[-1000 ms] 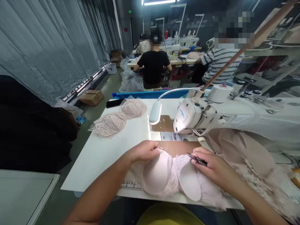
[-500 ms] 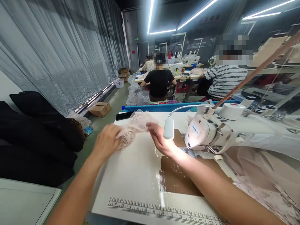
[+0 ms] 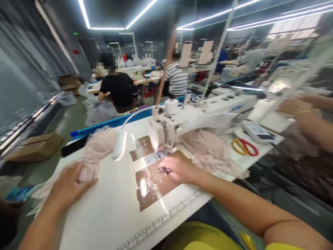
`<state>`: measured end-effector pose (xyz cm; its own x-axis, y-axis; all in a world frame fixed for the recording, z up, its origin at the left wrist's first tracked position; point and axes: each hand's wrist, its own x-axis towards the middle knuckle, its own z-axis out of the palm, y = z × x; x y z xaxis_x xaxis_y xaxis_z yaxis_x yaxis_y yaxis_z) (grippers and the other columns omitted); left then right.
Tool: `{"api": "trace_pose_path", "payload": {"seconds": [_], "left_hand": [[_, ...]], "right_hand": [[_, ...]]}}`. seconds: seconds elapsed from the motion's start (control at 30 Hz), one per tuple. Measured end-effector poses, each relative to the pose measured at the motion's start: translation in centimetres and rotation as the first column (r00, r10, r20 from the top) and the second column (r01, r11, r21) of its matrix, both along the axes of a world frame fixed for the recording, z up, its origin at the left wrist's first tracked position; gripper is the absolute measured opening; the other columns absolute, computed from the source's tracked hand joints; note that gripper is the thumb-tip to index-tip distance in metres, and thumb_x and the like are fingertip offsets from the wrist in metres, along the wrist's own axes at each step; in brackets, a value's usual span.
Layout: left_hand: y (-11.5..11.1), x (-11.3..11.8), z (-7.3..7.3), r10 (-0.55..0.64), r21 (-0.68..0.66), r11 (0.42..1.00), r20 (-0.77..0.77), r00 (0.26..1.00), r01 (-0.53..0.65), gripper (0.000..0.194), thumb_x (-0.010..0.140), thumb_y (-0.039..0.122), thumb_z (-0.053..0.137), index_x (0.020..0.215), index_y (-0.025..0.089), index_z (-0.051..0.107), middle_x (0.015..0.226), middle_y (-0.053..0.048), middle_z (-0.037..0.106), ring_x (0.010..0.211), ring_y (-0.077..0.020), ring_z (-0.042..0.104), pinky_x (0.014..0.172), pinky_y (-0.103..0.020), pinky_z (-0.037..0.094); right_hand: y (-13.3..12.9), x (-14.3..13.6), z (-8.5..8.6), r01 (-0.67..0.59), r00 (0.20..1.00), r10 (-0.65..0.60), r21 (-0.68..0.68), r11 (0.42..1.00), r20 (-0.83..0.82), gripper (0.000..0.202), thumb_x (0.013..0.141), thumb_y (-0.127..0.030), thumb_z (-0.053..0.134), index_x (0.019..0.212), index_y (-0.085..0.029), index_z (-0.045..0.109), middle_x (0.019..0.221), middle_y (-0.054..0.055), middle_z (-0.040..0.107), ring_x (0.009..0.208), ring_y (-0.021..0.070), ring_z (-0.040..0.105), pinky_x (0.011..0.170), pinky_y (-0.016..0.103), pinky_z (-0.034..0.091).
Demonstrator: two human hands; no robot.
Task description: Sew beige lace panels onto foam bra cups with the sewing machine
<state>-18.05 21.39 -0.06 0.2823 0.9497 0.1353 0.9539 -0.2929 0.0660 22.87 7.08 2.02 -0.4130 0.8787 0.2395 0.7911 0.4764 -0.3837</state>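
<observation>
A pale pink lace bra [image 3: 102,143] lies on the left of the white sewing table [image 3: 109,194], its cups one behind the other. On the nearer cup rests my left hand [image 3: 69,185], thumb stretched away from the fingers. My right hand [image 3: 178,167] is closed around small dark thread snips [image 3: 165,170], whose tips point left. It hovers over the brown patch [image 3: 153,184] just in front of the needle area of the white sewing machine [image 3: 162,130]. Part of the snips is hidden in the palm.
Sheer pink fabric [image 3: 208,149] is bunched right of the machine head. Red-and-yellow scissors [image 3: 244,146] and a small box [image 3: 257,131] lie farther right. A black phone [image 3: 74,146] is at the left edge. Another person's arms [image 3: 307,111] work at the right; a lamp [image 3: 120,144] hangs over the table.
The view has swung right. My right hand has let go of the lace and moved to the machine, now holding snips. My left hand has lowered onto the bra on the table.
</observation>
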Motion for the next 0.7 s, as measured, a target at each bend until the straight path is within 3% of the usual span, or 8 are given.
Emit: {"api": "trace_pose_path", "payload": {"seconds": [0.1,0.2,0.23,0.3,0.4,0.53,0.6,0.7], "left_hand": [[0.2,0.2,-0.2,-0.011,0.067,0.998,-0.013,1.0,0.012,0.068,0.072,0.065,0.053,0.125,0.023,0.045,0.144,-0.011,0.043,0.134,-0.0351,0.037,0.104,-0.053,0.038],[-1.9,2.6,0.2,-0.015,0.027,1.0,0.105,0.994,0.012,0.058,0.074,0.062,0.053,0.121,0.028,0.05,0.144,-0.005,0.043,0.133,-0.0333,0.039,0.101,-0.051,0.043],[-2.9,4.0,0.4,-0.024,-0.032,0.999,0.16,0.987,0.03,0.056,0.074,0.061,0.053,0.12,0.029,0.052,0.144,-0.004,0.044,0.132,-0.0325,0.04,0.096,-0.049,0.048],[-5.2,7.3,1.1,-0.044,-0.166,0.982,0.276,0.96,0.093,0.054,0.075,0.057,0.057,0.121,0.029,0.055,0.143,-0.003,0.045,0.13,-0.0327,0.043,0.077,-0.039,0.057],[-8.8,12.9,2.4,-0.109,-0.32,0.913,0.41,0.906,0.254,0.051,0.075,0.054,0.06,0.121,0.032,0.059,0.137,-0.002,0.052,0.126,-0.0326,0.047,0.069,-0.033,0.058],[-12.5,20.4,3.8,-0.127,-0.443,0.728,0.662,0.738,0.523,0.039,0.08,0.047,0.062,0.114,0.028,0.066,0.126,-0.006,0.061,0.121,-0.0304,0.051,0.103,-0.041,0.043],[-13.7,24.3,4.0,-0.074,-0.46,0.611,0.777,0.625,0.644,0.041,0.08,0.047,0.063,0.115,0.026,0.066,0.122,-0.009,0.063,0.115,-0.029,0.055,0.099,-0.04,0.044],[-14.8,29.9,3.5,0.179,-0.419,0.472,0.907,0.381,0.776,0.05,0.08,0.051,0.063,0.122,0.024,0.061,0.12,-0.01,0.063,0.109,-0.0254,0.058,0.095,-0.037,0.046]], "right_hand": [[-3.3,6.2,0.3,0.345,0.937,-0.341,0.063,0.936,-0.077,0.016,0.085,-0.02,0.053,0.097,-0.02,0.063,0.092,0.006,0.065,0.083,0.0188,0.061,0.071,0.028,0.047],[-5.3,11.0,0.2,0.67,0.738,-0.671,0.191,0.718,-0.068,0.028,0.085,-0.027,0.053,0.111,-0.017,0.059,0.113,0.012,0.06,0.088,0.0228,0.062,0.07,0.031,0.046],[-5.6,12.2,0.1,0.727,0.677,-0.736,0.19,0.66,-0.032,0.03,0.085,-0.029,0.052,0.113,-0.017,0.058,0.116,0.013,0.059,0.085,0.0229,0.062,0.067,0.031,0.045],[-6.0,13.8,0.0,0.774,0.616,-0.787,0.154,0.614,0.041,0.029,0.085,-0.029,0.051,0.109,-0.016,0.059,0.11,0.012,0.062,0.08,0.0224,0.062,0.063,0.03,0.043],[-6.6,14.8,0.2,0.774,0.62,-0.784,0.172,0.61,-0.007,0.02,0.084,-0.026,0.049,0.096,-0.017,0.061,0.094,0.009,0.067,0.083,0.0233,0.062,0.067,0.03,0.043],[-8.3,14.2,1.0,0.763,0.63,-0.756,0.326,0.558,-0.18,0.016,0.083,-0.029,0.05,0.09,-0.019,0.061,0.087,0.009,0.068,0.083,0.0236,0.062,0.072,0.031,0.044],[-9.2,12.9,1.1,0.692,0.71,-0.676,0.37,0.62,-0.196,0.013,0.082,-0.027,0.05,0.087,-0.021,0.06,0.084,0.009,0.068,0.08,0.0225,0.063,0.07,0.03,0.044],[-10.3,10.0,0.3,0.448,0.893,-0.417,0.389,0.805,-0.166,0.011,0.079,-0.018,0.048,0.082,-0.021,0.059,0.076,0.006,0.067,0.07,0.0193,0.061,0.064,0.028,0.044]]}}
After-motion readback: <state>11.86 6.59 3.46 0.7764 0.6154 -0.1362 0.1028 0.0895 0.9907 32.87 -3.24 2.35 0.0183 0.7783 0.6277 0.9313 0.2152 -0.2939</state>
